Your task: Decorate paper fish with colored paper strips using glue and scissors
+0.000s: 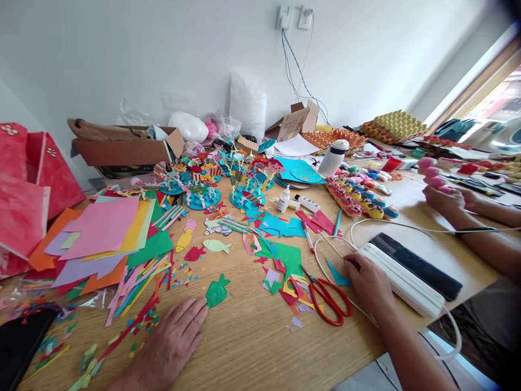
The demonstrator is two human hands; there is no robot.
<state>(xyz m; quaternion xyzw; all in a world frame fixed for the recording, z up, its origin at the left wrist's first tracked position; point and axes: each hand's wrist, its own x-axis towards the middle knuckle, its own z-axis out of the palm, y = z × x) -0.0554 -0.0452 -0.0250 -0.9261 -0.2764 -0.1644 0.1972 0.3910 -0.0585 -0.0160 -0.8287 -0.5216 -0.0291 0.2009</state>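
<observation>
My left hand [175, 336] lies flat on the wooden table, fingers stretched out. Its fingertips touch the edge of a green paper fish [217, 291]. My right hand [369, 285] rests beside a white power strip [401, 279], its fingers curled together. What they hold, if anything, is hard to make out; a thin stick and a white cable run close to the fingertips. Just left of that hand are a blue paper scrap [337, 273] and red-handled scissors [330, 301]. Yellow [184, 240], red [195, 253] and pale green [217, 246] paper fish lie farther back.
Coloured paper sheets [101, 228] are stacked at left, with strips and scraps around. Blue discs bearing paper fish [202, 196] stand behind, near a glue bottle [284, 199] and a white bottle [334, 157]. At right another person's hands [445, 201] hold a pink bumpy piece [431, 172].
</observation>
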